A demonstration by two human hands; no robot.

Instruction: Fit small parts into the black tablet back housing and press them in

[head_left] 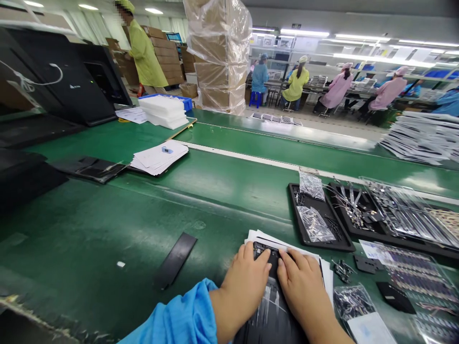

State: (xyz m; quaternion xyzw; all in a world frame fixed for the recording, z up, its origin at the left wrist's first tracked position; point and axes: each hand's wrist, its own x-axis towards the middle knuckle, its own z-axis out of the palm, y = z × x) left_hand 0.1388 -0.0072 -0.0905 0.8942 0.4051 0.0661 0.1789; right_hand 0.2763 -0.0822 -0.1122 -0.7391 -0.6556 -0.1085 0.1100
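A black tablet housing (272,310) lies in front of me on a stack of white sheets (328,272). Shiny clear strips show on its inner face. My left hand (245,282) grips the upper left part, with thumb and fingers curled at the top end. From the other side, my right hand (303,284) holds the upper right part, its fingertips close to those of the left. Whatever small part may be under the fingertips is hidden. A flat black strip (177,260) lies on the green table to the left of my left hand.
Black trays (304,239) with bagged small parts and cables stand at the right. Near my right hand are loose screws (343,271) and a bag of small parts (353,301). White sheets (158,157) and a foam stack (165,112) lie farther back. Several people work beyond.
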